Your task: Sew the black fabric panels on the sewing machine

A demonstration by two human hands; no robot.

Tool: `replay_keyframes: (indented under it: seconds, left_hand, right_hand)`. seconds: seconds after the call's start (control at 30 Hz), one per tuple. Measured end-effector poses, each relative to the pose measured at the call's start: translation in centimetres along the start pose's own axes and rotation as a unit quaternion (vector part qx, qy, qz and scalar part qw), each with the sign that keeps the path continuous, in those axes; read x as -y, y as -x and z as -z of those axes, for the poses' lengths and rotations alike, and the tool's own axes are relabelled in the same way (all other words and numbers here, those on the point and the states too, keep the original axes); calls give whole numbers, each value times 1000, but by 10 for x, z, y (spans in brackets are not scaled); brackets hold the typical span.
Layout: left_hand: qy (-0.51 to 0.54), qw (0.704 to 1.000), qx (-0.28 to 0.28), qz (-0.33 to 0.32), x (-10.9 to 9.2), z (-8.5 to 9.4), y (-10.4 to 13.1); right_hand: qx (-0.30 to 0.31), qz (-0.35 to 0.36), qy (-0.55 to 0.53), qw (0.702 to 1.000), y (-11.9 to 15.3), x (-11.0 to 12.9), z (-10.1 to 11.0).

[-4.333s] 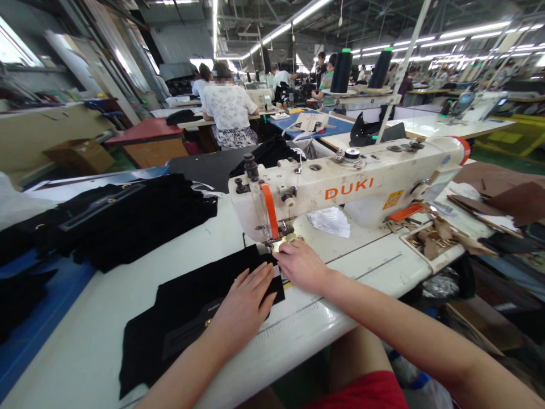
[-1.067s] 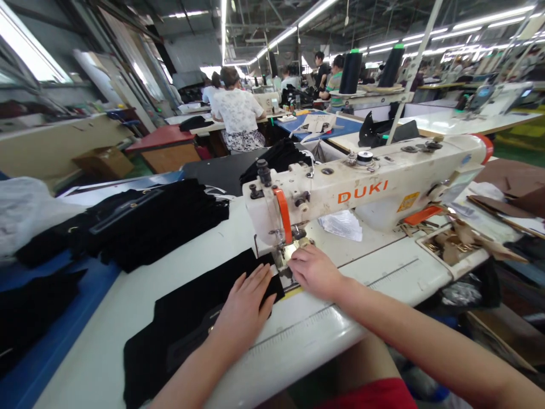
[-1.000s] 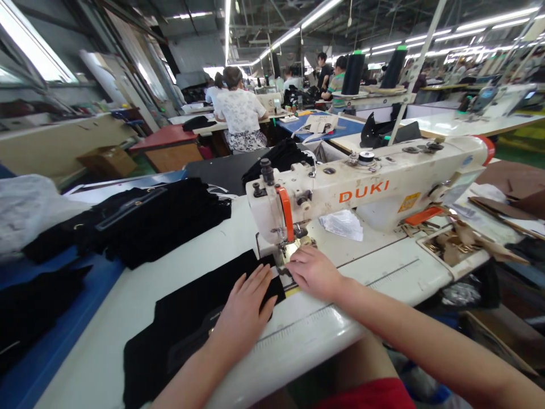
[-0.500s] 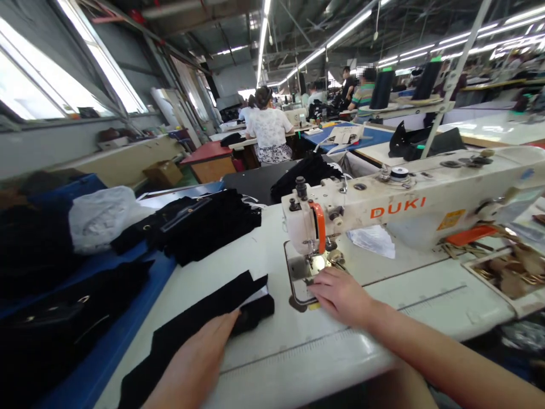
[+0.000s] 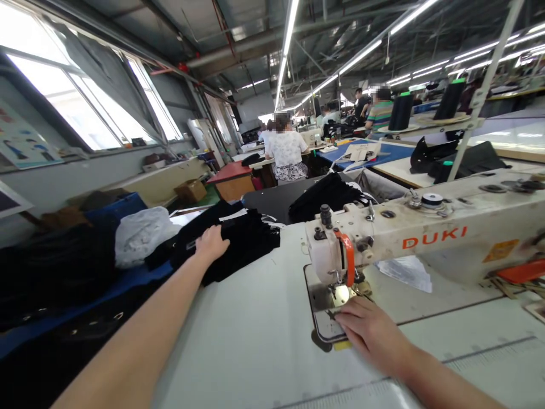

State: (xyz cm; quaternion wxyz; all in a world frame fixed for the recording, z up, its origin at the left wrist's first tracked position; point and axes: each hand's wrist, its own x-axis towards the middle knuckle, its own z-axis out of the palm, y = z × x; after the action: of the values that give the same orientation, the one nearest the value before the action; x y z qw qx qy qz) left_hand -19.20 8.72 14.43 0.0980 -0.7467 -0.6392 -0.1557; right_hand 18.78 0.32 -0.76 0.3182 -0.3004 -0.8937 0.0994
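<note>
Cloth in black lies as a heap (image 5: 251, 247) in the head view, at the left side of the white tabletop (image 5: 255, 335). Its long axis goes sideways and rises a little towards the right, so that the right end points to the head of the sewing machine (image 5: 434, 233), well apart from it. Loose edges of many layers are at this right end. On top of the heap there is a narrow white strip (image 5: 233, 215), which also lies sideways, with its right end slightly higher in the view.

The left hand (image 5: 212, 244) is on top of the heap, just below the left part of the white strip. Its fingers are bent; I cannot tell if this grip pinches a layer or only presses on it. To the left of the heap is a crumpled clear plastic bag (image 5: 142, 236).

The right hand (image 5: 368, 329) is at the metal plate (image 5: 327, 325) of the machine, with fingertips just beside the lit needle area, below the orange guard (image 5: 349, 258). Its grip is narrow, with the fingers close together; whether something small is between them, I cannot tell. Behind the machine head lies another black bundle (image 5: 326, 196), and white papers (image 5: 406, 274) are under the machine arm.
</note>
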Motion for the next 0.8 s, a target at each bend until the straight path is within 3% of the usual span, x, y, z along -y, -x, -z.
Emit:
replay_keyframes:
  seconds: [0.17, 0.27, 0.37, 0.5, 0.57, 0.63, 0.8]
  left_hand:
    - [-86, 981, -100, 145, -2, -41, 47]
    - [-136, 981, -30, 136, 5, -43, 100]
    - [-182, 974, 58, 124, 30, -21, 154]
    - [-227, 923, 131, 281, 86, 29, 198]
    - [-216, 910, 174, 309, 106, 48, 206]
    - [-207, 912, 189, 300, 112, 57, 208]
    - [-187, 923, 183, 281, 103, 57, 202]
  right_hand:
    - [7, 1, -10, 1000, 2, 0, -1]
    - [8, 9, -16, 1000, 5, -3, -2]
    - [15, 23, -21, 999, 7, -5, -3]
    - [13, 35, -18, 999, 8, -7, -4]
    - [7, 35, -14, 999, 8, -7, -4]
    - [2, 35, -10, 999, 8, -7, -4]
    - [-4, 34, 2, 999, 9, -6, -2]
